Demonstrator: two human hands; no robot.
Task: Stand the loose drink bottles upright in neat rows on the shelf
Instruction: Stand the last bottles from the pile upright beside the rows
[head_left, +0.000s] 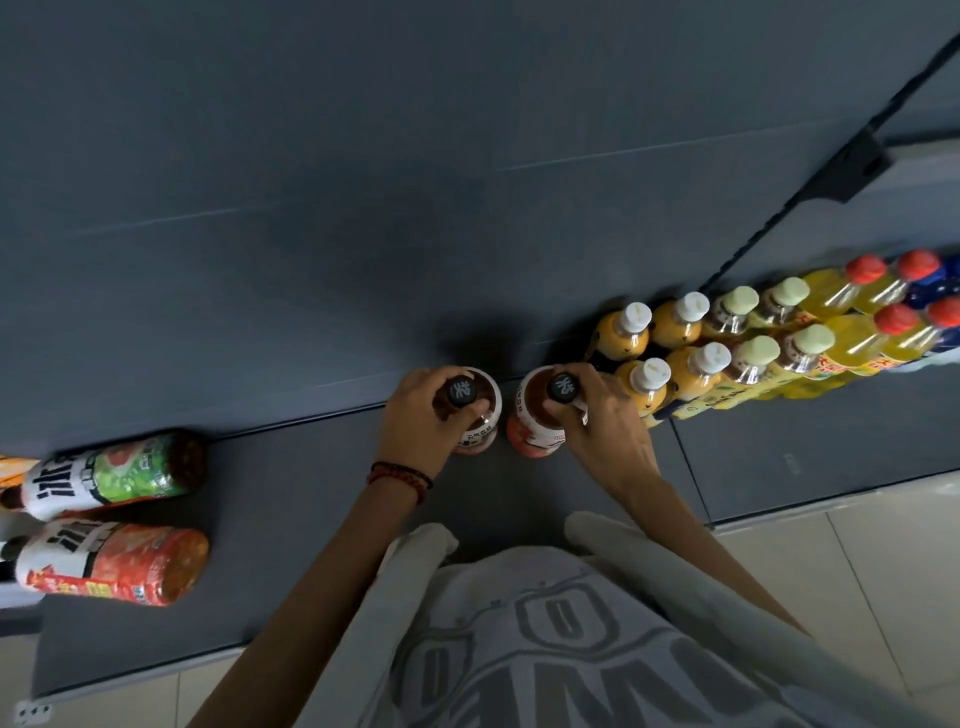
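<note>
Dark grey metal shelf (311, 519) carried a two-deep block of upright yellow-orange juice bottles with white and pale caps (691, 358); all positions below are relative to that block.

Two brown tea bottles with black caps stood upright at the block's open end, side by side with a small gap between them. Right hand (602, 426) was clamped round the neck of the nearer tea bottle (532, 415), which sat just beside the block's end bottles; couldn't tell whether they touched. Left hand (421, 421) was clamped round the neck of the farther tea bottle (480, 434).

Judged step: seating this pair to extend the rows. Both looked to be down on the shelf, neither released.

Still loose: a green-labelled plastic bottle (124, 475) and an orange-labelled plastic bottle (119, 564), both lying on their sides, well apart from the block, beyond the tea pair.

Next move likely calls for squaring the pair to the block's two lines, then letting go straight up so nothing tips. After that, reach away from the block, grip each lying bottle by the body and turn it cap-up before setting it down.
</note>
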